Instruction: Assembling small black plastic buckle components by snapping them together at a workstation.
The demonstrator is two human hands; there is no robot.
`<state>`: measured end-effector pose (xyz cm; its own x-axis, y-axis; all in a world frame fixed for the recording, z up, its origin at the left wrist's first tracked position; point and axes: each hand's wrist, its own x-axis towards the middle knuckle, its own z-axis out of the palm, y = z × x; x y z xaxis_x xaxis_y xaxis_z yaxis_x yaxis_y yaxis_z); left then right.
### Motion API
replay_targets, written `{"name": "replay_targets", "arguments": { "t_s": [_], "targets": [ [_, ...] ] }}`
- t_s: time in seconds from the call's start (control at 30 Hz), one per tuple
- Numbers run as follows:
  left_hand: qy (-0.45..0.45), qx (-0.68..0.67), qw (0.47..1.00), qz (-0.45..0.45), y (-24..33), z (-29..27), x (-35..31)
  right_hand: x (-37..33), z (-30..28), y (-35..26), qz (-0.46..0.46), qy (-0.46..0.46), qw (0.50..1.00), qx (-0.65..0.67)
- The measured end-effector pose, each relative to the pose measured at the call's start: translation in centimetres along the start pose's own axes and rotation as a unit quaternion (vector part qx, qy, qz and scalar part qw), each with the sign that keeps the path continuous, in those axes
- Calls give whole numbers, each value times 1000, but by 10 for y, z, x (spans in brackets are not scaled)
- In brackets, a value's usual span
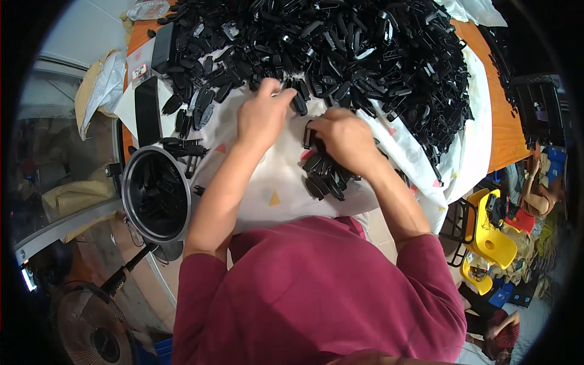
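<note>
A great heap of small black plastic parts point(340, 55) covers the far side of the cloth-covered table. At its near edge my left hand point(263, 118) is closed, its fingertips pinched at an elongated black part point(300, 104). To its right, my right hand point(350, 137) is curled, thumb and forefinger on a thin, frame-shaped black part point(308, 135). Its other fingertips are hidden beneath the hand. Just below that hand lies a smaller pile of rounded black parts point(325, 177) on the white patterned cloth point(261, 194).
A round metal pot point(126, 201) with black parts inside stands at the left table edge. Beyond it lie a dark phone-like slab point(147, 111) and a dark grey box point(163, 47). A fan point(91, 328) is lower left. Yellow chairs point(493, 240) and other people are at right.
</note>
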<state>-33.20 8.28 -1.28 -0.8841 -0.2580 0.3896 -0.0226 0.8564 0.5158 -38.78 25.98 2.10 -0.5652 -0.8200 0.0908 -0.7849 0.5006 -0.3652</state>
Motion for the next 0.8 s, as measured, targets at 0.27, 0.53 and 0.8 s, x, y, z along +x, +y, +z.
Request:
{"name": "replay_targets", "arguments": {
  "t_s": [0.27,0.53,0.8],
  "targets": [
    [-109,165,976,92,-12,10,14,5,29,-30,73,-70,985,-142],
    [-197,140,966,85,-9,7,40,17,28,-13,167,-49,984,-31],
    [-103,-445,880,-127,22,-39,5,8,-31,-25,124,175,705,676]
  ]
}}
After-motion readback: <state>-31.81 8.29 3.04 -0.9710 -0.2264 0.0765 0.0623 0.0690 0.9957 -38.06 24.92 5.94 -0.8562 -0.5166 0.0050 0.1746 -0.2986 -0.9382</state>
